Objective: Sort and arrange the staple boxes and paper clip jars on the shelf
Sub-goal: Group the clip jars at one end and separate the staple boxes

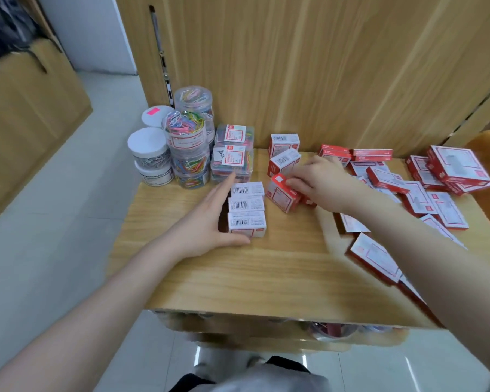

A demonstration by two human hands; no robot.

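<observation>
1. Two white-lidded jars (150,155) stand stacked at the shelf's (238,278) back left corner, with a third white lid (154,114) behind them bearing a pink sticker.
2. Just right of them, clear jars (187,142) of coloured paper clips are stacked in a tight cluster; the top one at the back (193,98) stands against the wooden panel (323,66).
3. Next come two clear square boxes (232,154) of coloured clips, one stacked on the other, touching the jar cluster.
4. The left hand (210,222) lies flat against the left side of a row of three small staple boxes (246,212), barcodes up. Its fingers are straight and together, pointing toward the clip boxes; the thumb curls round the near end of the row.
5. Behind and right of that row, two small boxes (284,154) are stacked, the upper one squarer to the panel, the lower one turned askew.
6. The right hand (320,182) reaches across the middle of the shelf. Its thumb and curled fingers pinch a tilted red box (282,195), which sits just right of the row of three.
7. Right of the hand, many flat red-and-white staple boxes (436,188) lie scattered and overlapping, some stacked at the far right, some running to the near right edge.
</observation>
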